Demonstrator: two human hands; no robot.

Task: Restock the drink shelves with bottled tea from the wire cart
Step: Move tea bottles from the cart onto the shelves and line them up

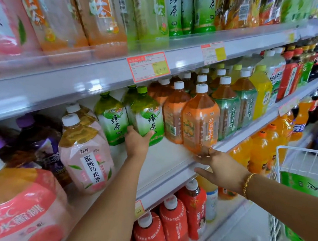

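Glossy clear plastic: green tea bottle (pixel 145 117) in left hand (pixel 136 143). Smooth, low-sheen shelf board (pixel 162 158) btwn hands. Painted metal wire: wire cart (pixel 303 160), right of right hand (pixel 219 170). Shiny gold-tone metal bracelet (pixel 247 184) at that wrist.

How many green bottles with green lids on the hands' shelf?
3 green bottles: one beside the pink bottle, one in the left hand, one behind it. Others may hide.

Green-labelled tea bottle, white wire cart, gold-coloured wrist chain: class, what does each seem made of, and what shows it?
Green-labelled tea bottle in the left hand: likely clear glossy plastic; liquid shows through, highlights glint. White wire cart: probably painted metal; thin stiff rods in a grid. Gold-coloured wrist chain: shiny links, seemingly metal.
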